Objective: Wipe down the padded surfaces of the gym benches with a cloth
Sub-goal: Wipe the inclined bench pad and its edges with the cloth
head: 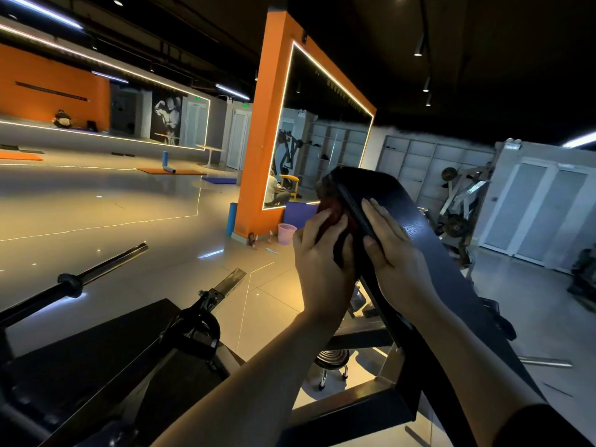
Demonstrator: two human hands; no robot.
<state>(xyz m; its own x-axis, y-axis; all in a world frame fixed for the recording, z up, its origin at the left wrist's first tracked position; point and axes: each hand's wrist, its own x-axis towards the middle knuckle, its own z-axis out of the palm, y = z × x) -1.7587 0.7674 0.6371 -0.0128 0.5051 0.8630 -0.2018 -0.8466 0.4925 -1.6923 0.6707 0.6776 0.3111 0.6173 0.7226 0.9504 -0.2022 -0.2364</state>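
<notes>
The left hand keeps a curled grip round a dark red cloth, pressing it against the left side edge of the inclined bench pad, near the pad's upper end. The right hand grips nothing: its fingers lie straight and flat on the pad's top face, just across the edge from the cloth. That flat palm most likely steadies the pad so the cloth can be pushed hard along the side without the pad giving; the two hands squeeze the edge between them. The wipe in hand seems to be the side band of the padding, with the broad top face running down toward the person's right forearm.

The pad is black, smooth and faintly glossy, with a pebbled sheen where light strikes it; it should let the cloth slide easily. It slopes up and away on a dark steel frame. To the left a barbell bar juts over a pale, shiny tiled floor. Beyond stands an orange pillar bearing a light-edged mirror, with a pink bucket at its foot. Grey shelving and a plate-loaded machine line the dim far right.
</notes>
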